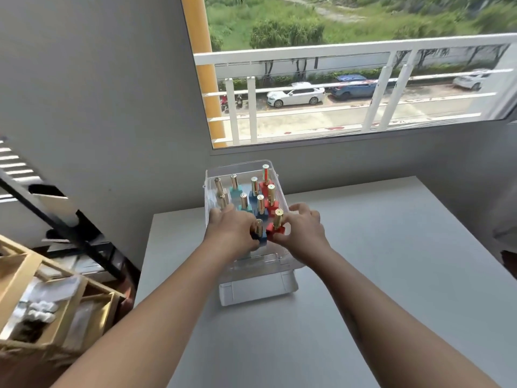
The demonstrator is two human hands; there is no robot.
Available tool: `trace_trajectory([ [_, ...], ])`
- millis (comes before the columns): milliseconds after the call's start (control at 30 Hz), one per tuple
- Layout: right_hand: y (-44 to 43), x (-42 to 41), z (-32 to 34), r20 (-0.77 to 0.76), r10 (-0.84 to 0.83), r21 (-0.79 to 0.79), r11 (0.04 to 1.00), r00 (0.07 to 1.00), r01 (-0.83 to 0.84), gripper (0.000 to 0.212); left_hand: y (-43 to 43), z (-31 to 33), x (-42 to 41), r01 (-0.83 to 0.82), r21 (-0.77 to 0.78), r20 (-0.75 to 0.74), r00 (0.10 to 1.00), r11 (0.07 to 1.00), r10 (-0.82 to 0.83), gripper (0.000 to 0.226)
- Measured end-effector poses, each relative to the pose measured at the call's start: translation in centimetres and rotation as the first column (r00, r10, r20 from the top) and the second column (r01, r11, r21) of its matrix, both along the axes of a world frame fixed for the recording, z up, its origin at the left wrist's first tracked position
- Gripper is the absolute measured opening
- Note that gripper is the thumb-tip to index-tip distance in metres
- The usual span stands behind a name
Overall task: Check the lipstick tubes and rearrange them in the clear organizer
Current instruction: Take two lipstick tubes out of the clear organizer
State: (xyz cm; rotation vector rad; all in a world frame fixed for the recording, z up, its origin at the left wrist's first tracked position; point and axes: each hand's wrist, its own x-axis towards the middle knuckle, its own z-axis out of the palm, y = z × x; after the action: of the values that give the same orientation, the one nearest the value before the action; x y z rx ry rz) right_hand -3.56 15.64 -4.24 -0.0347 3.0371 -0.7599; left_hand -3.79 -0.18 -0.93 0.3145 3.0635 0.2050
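Observation:
A clear plastic organizer (237,169) stands at the far edge of a grey table (363,275). Several gold lipstick tubes stand upright in it on white, teal, blue and red square bases. My left hand (230,232) grips the dark blue base of a gold tube (258,231) near the organizer's front. My right hand (300,231) holds the red base of another gold tube (277,224) right beside it. The two tubes nearly touch. The front part of the organizer below my hands holds nothing visible.
A window with a white railing (335,54) lies behind the table. Wooden crates (56,303) with packaged items sit on the floor to the left, beside a black metal frame (70,228). Bare table surface extends right and toward me.

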Motion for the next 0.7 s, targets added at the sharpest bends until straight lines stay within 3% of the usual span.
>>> trace_trajectory([
  [100, 0.6, -0.2, 1.8, -0.037, 0.004, -0.124, 0.992, 0.999, -0.008, 0.029, -0.2, 1.7, 0.0, 0.006, 0.050, -0.055, 0.998, 0.999, -0.003, 0.026],
  [300, 3.4, 0.3, 5.8, -0.081, 0.000, -0.444, 0.895, 0.997, -0.036, 0.013, 1.0, 5.5, 0.0, 0.017, 0.358, -0.051, 0.999, 0.933, 0.002, 0.012],
  [433, 6.9, 1.1, 7.0, -0.146, -0.006, -0.455, 0.889, 0.989, -0.062, 0.019, 4.0, 6.1, 0.3, 0.036, 0.453, -0.024, 0.999, 0.891, -0.028, 0.010],
  [533, 10.3, 1.5, 7.3, -0.157, -0.011, -0.454, 0.889, 0.987, -0.062, 0.008, 7.2, 5.8, 0.5, 0.064, 0.506, -0.049, 0.998, 0.860, -0.045, 0.018],
  [700, 17.4, 2.5, 7.3, -0.171, -0.011, -0.431, 0.900, 0.985, -0.065, 0.011, 13.8, 5.4, 0.7, 0.037, 0.537, -0.080, 0.997, 0.843, 0.008, 0.023],
])
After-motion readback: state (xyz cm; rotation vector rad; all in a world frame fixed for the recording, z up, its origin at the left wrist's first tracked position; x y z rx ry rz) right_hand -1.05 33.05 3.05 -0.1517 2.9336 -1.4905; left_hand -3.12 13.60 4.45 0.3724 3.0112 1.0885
